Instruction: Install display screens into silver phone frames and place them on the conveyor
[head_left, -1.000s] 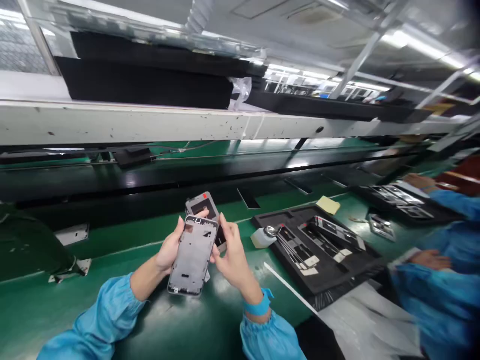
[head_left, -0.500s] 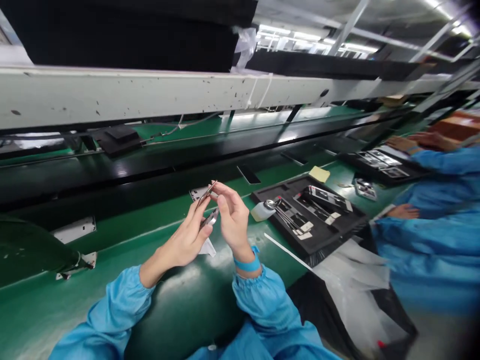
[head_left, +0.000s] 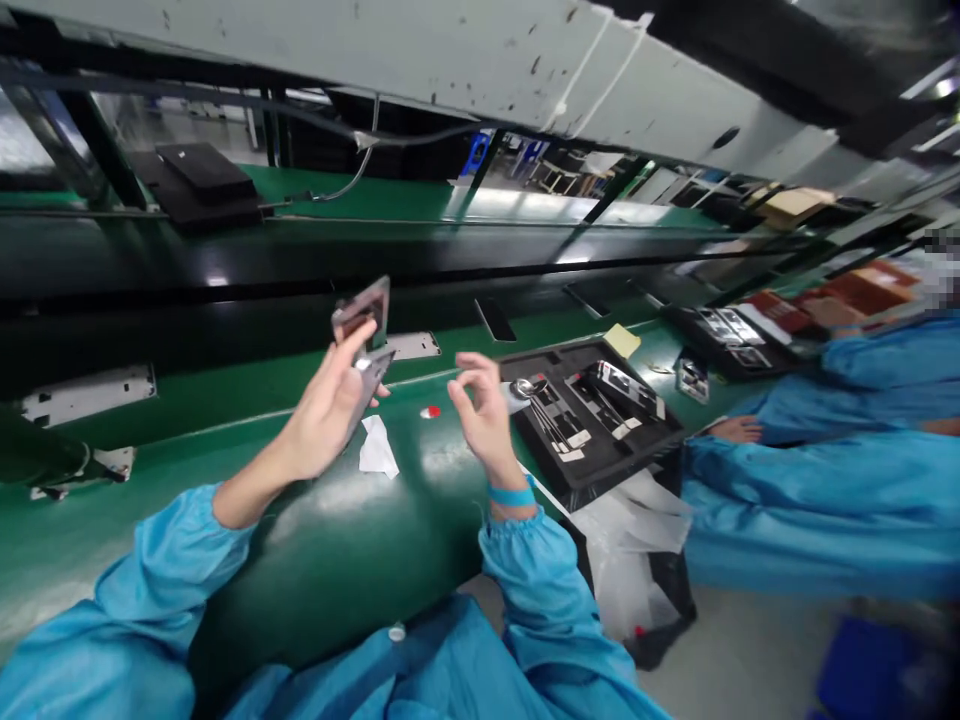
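Observation:
My left hand point(head_left: 322, 415) holds an opened phone, its flat screen panel point(head_left: 371, 305) tilted up and away from its lower body point(head_left: 369, 375). Fingers cover part of both pieces, and motion smears them. To the right, apart from the phone, is my right hand point(head_left: 481, 410), its fingers bent and thumb apart, with nothing visible between them. A white crumpled wipe point(head_left: 378, 447) lies on the green bench below the phone. Between my hands, a small red and white piece point(head_left: 430, 411) rests on the bench.
Beside my right hand is a black foam tray point(head_left: 600, 465) with phone parts and a silver-topped bottle point(head_left: 523, 388). White plates point(head_left: 412, 345) and a dark phone panel point(head_left: 495, 318) lie along the bench's far side. A co-worker's hand point(head_left: 739, 429) rests at the right.
My hands have separated; the left moved left with the phone, whose two parts now stand apart at an angle. The right hand has come off it. The camera view has tilted down.

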